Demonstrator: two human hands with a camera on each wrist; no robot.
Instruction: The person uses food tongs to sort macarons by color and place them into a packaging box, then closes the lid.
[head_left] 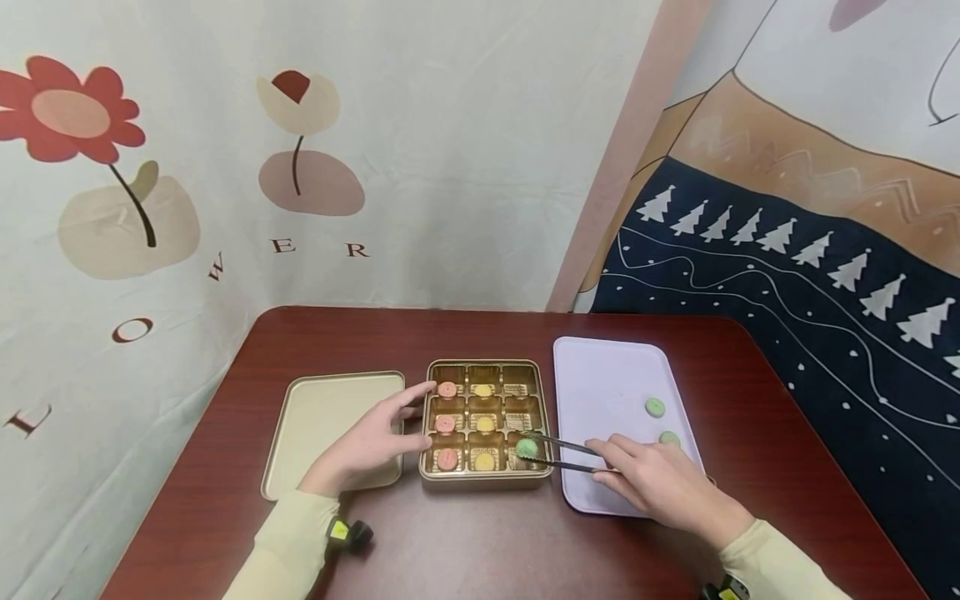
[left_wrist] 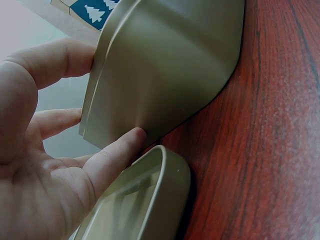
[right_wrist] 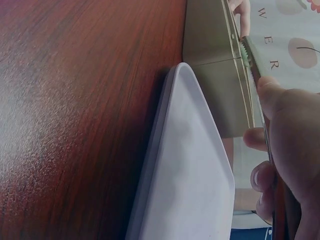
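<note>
A square gold tin (head_left: 486, 482) with a divided insert stands mid-table. Pink round pieces (head_left: 446, 424) sit in its left column and yellow ones (head_left: 485, 424) in its middle column. My left hand (head_left: 367, 442) touches the tin's left side with thumb and fingers extended, fingertips on its wall (left_wrist: 165, 65). In my right hand (head_left: 660, 483) I grip black tongs (head_left: 573, 467). Their tips are around a green round piece (head_left: 527, 448) over the front right compartment. From the right wrist, that green piece (right_wrist: 245, 54) shows near the tin's rim.
A lilac tray (head_left: 600, 392) lies right of the tin with two green pieces (head_left: 655, 407) on it, one partly behind my right hand. The tin's pale gold lid (head_left: 330, 408) lies on the left, partly under my left hand. Patterned curtains (head_left: 450, 167) hang behind the table.
</note>
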